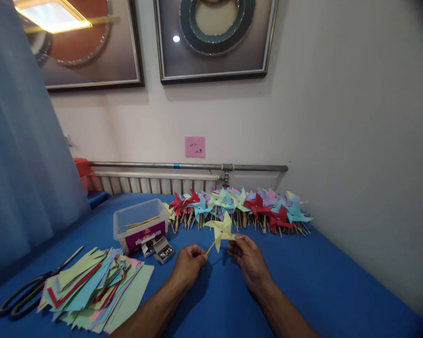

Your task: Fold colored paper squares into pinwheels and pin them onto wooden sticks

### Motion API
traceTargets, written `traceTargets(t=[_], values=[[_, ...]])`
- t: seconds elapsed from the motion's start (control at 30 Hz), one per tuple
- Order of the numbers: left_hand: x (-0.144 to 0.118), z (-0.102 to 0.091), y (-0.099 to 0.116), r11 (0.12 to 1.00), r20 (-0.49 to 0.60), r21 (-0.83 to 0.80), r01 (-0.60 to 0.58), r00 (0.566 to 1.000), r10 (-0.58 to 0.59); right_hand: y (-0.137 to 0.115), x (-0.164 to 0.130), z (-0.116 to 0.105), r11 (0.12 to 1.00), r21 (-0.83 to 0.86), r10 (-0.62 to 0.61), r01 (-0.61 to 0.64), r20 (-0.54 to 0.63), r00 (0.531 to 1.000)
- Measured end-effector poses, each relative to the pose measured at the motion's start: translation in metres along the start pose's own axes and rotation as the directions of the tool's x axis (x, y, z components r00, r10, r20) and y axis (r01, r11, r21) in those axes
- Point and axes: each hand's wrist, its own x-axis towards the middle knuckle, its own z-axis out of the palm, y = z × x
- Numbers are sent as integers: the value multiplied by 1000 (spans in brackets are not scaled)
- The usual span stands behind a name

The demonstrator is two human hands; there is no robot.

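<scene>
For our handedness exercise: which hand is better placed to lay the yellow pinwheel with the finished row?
Probably the right hand: it touches the yellow pinwheel at its blade and lies nearer the finished row. The left hand pinches the stick's lower end.

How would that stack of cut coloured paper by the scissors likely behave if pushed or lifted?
The paper stack looks thin and loosely fanned, so it is probably floppy and light. Pushed across the blue table, its sheets would likely slide apart rather than move together. The slit corners may bend or snag.

two hands, one scissors, one plastic box, two framed pictures
</scene>
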Motion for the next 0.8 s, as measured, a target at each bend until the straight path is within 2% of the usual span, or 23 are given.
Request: traceTargets(t=[0.17,0.33,0.57,0.8], values=[[4,-5,-2,999,-71,-28,-31,997,29,2,-9,8,999,2,38,-38,33,999],[5,-10,1,997,-111,-72,-20,994,12,14,-10,13,995,-98,33,-28,50,998],[0,0,3,996,-22,-88,-22,1000,20,40,-21,21,921,-363,-41,144,275,960],[-7,9,0,996,5,-2,-88,996,88,42,-21,21,897,-414,-59,156,236,970]])
